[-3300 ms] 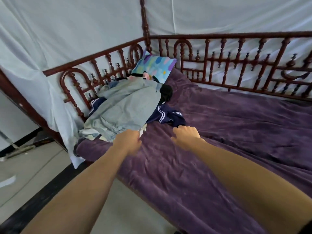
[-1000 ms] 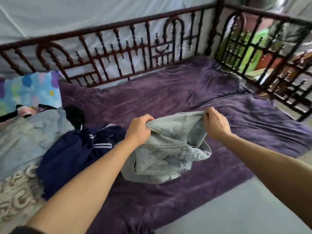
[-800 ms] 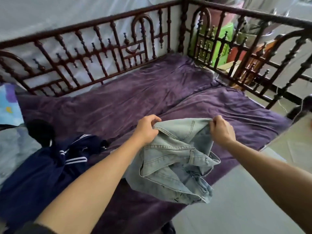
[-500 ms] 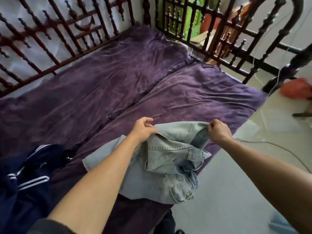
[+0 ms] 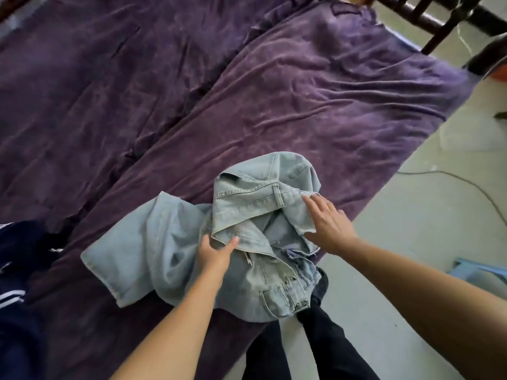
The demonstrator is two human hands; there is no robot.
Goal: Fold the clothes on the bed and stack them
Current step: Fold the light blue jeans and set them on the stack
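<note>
On the bed (image 5: 301, 91) the jeans (image 5: 153, 250) lie bunched at the near edge, partly overhanging it (a navy garment (image 5: 16, 270) sits at the left). Our left hand (image 5: 215, 255) pinches a denim fold while the right hand (image 5: 330, 229) rests flat, fingers spread. We should pull the waistband straight and flatten the legs before folding.

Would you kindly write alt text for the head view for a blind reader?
Crumpled light-blue jeans lie on a purple bedspread; the person's left hand grips them and the right hand rests flat on them. A navy garment lies at left.
</note>
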